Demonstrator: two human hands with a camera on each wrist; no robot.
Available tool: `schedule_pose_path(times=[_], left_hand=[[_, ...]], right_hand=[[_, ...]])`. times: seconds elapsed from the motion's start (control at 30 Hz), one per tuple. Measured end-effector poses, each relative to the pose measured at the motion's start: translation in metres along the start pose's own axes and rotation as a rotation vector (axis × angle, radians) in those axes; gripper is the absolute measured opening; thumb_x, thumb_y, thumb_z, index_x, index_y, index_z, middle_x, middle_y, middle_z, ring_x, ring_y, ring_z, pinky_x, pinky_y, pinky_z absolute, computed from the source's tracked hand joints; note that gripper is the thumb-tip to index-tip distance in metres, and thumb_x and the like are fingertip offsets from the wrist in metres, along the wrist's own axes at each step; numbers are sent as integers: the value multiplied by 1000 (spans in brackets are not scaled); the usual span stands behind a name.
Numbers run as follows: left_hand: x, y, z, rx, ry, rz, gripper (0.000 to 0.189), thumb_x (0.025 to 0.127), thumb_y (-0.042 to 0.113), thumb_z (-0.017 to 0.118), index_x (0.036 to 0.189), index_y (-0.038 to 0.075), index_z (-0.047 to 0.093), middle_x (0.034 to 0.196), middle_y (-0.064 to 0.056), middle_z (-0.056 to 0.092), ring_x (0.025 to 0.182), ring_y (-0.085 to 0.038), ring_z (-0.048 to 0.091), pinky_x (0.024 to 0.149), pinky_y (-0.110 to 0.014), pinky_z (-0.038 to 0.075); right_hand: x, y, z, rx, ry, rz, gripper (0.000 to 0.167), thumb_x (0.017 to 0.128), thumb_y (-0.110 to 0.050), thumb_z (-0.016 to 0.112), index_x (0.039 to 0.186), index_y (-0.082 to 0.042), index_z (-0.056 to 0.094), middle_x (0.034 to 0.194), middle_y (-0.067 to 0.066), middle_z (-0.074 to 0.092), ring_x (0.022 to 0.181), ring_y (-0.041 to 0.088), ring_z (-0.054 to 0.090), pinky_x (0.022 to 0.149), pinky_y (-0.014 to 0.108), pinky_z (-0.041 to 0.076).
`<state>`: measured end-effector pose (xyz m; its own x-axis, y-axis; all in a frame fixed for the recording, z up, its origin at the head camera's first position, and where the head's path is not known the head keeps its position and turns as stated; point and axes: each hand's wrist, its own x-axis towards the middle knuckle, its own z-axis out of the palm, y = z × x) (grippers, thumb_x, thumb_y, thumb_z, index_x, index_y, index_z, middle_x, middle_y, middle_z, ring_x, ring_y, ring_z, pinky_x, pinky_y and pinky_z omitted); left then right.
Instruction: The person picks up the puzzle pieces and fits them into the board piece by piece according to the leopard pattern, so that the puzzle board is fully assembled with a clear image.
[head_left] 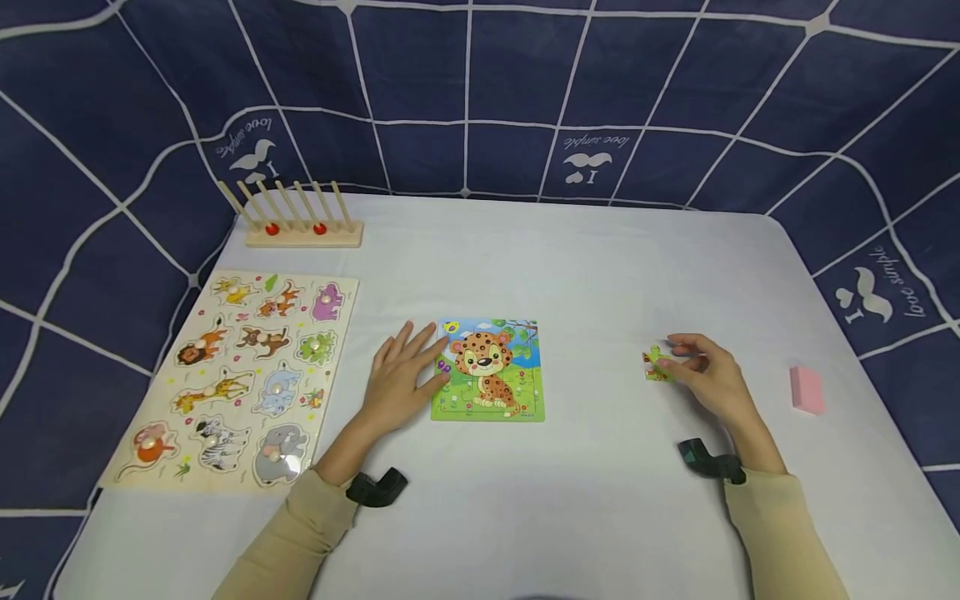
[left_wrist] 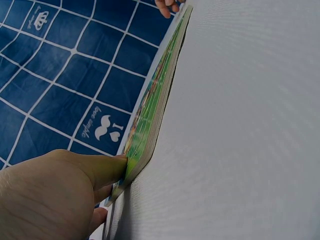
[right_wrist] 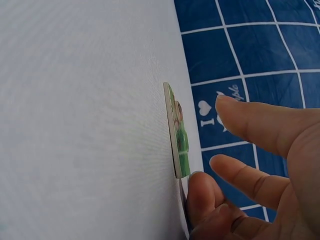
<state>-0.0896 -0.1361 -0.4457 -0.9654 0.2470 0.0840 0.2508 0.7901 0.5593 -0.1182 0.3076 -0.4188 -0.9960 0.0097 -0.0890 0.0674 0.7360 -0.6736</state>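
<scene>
A square jigsaw puzzle (head_left: 487, 375) with a cartoon leopard on grass lies flat on the white table. My left hand (head_left: 401, 379) rests at its left side, fingers spread, with thumb and fingertips touching the edge. In the left wrist view the thumb lies against the green rim of the puzzle (left_wrist: 150, 115). Farther right, small green jigsaw pieces (head_left: 656, 367) lie on the cloth, one partly over another in the right wrist view. Beside them my right hand (head_left: 708, 379) hovers, thumb and forefinger apart, with nothing visibly held between them. Its lower fingers are bent near the table.
A wooden animal peg board (head_left: 247, 375) lies at the left. Behind it stands a wooden rack (head_left: 303, 237) with upright rods and two red beads. A pink block (head_left: 807, 390) sits right of my right hand. Dark blue gridded cloth (head_left: 510, 83) surrounds the table.
</scene>
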Motion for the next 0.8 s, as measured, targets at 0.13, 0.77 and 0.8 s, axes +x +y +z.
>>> schedule_pose_path(times=[0.13,0.77,0.8], left_hand=[[0,0,0,2,2,2,56,94,33,62,145,13,48,159,-11,33,151,-36,12,120,-56,5],[0,0,0,0,2,5,56,94,33,62,144,13,49,159,-11,32,151,-36,12,120,-56,4],[0,0,0,-2,2,4,56,94,33,62,144,13,49,159,-11,32,151,-36,11,120,-56,4]], right_hand=[[2,2,1,-5,-15,-5,52,93,-35,67,131,-2,56,118,17,59,77,-1,50,62,19,42],[2,2,11,-146,43,-43,41,85,-25,76,112,3,63,101,17,55,74,16,49,59,24,37],[2,2,11,-150,45,-44,40,85,-25,76,111,3,64,100,17,55,74,17,49,59,24,37]])
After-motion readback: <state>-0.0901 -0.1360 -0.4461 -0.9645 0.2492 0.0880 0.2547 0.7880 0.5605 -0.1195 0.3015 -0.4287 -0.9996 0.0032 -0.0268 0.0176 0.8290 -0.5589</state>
